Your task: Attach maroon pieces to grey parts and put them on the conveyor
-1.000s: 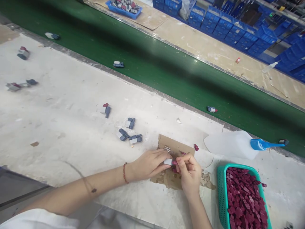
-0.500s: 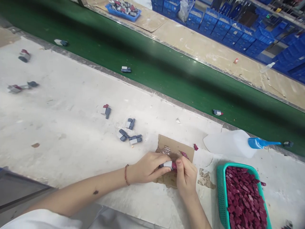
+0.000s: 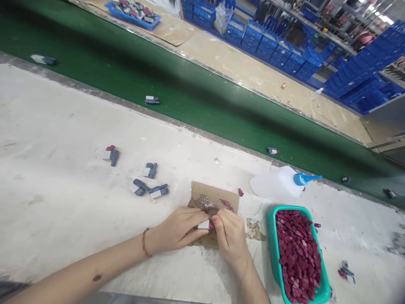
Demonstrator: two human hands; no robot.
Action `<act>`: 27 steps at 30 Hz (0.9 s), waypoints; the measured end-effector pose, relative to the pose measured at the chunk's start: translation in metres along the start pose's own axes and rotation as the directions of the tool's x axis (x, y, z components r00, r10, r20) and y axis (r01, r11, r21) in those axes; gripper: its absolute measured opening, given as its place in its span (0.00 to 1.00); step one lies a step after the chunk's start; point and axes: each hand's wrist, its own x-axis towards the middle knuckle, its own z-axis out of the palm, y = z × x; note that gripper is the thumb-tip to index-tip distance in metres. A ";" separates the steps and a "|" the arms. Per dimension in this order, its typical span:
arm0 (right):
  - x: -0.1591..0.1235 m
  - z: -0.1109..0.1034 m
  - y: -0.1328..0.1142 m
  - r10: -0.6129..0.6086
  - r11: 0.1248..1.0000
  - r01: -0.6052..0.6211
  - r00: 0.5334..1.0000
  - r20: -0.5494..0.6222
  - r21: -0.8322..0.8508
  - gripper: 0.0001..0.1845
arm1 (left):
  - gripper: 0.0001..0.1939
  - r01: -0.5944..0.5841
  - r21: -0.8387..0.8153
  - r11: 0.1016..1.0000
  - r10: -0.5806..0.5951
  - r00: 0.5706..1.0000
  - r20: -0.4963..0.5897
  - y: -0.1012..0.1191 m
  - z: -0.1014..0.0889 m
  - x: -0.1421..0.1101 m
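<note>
My left hand (image 3: 182, 228) is closed, gripping a small grey-and-white plastic part (image 3: 203, 225) between thumb and fingers. Opposite it, my right hand (image 3: 231, 236) is closed on a small maroon piece (image 3: 211, 225), held against the right end of that part; the fingers hide most of it. Both hands are over a stained cardboard sheet (image 3: 218, 193), where loose maroon bits (image 3: 227, 205) lie beyond my right fingers. Left of the cardboard, several similar grey-and-white parts (image 3: 159, 191) rest on the table. One farther part (image 3: 111, 155) bears a maroon piece.
A green basket (image 3: 272, 240) full of maroon pieces stands to the right. Behind it lies a white bottle (image 3: 275, 182) with a blue nozzle. A green conveyor belt (image 3: 202, 114) carrying spaced-out parts crosses beyond the table (image 3: 79, 202). A blue tray (image 3: 133, 19) of parts sits on the far side.
My right hand has gone from a fingertip pinch to a tighter grip against the part. Parts on the belt have travelled rightward. The view has turned right, showing more of the table there.
</note>
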 end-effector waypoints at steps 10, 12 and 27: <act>-0.062 -0.124 0.063 0.554 0.599 -0.638 0.767 -0.324 -0.484 0.16 | 0.12 0.441 -0.157 0.884 -0.459 0.882 -0.108 -0.012 -0.031 0.019; -0.069 -0.129 0.081 0.556 0.575 -0.611 0.780 -0.288 -0.544 0.17 | 0.13 0.464 -0.140 0.875 -0.480 0.870 -0.114 -0.020 -0.043 0.035; -0.058 -0.129 0.081 0.628 0.718 -0.695 0.670 -0.396 -0.037 0.19 | 0.15 0.541 0.233 0.808 -0.410 0.801 -0.437 -0.144 -0.108 0.139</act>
